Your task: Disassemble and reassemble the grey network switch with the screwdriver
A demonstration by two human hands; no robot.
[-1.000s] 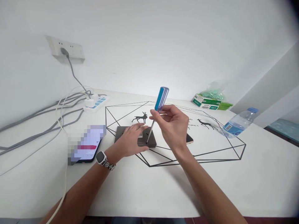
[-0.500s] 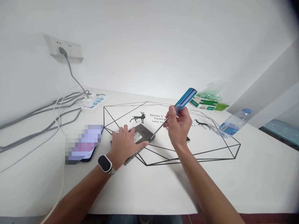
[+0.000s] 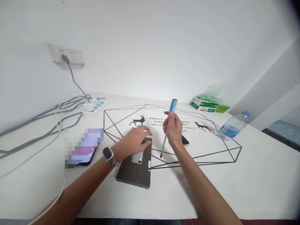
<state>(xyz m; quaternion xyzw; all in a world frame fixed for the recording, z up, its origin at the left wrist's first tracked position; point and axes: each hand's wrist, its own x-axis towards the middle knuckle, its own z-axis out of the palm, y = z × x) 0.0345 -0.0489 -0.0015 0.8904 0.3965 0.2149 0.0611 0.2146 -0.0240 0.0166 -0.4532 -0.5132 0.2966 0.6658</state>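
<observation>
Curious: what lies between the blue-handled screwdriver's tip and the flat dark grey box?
The head view shows only white tabletop and black printed lines between the blue-handled screwdriver and the flat dark grey box.

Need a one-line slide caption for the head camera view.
Left hand resting on a dark metal box, right hand holding a blue-handled screwdriver tip down above the printed tabletop.
</observation>
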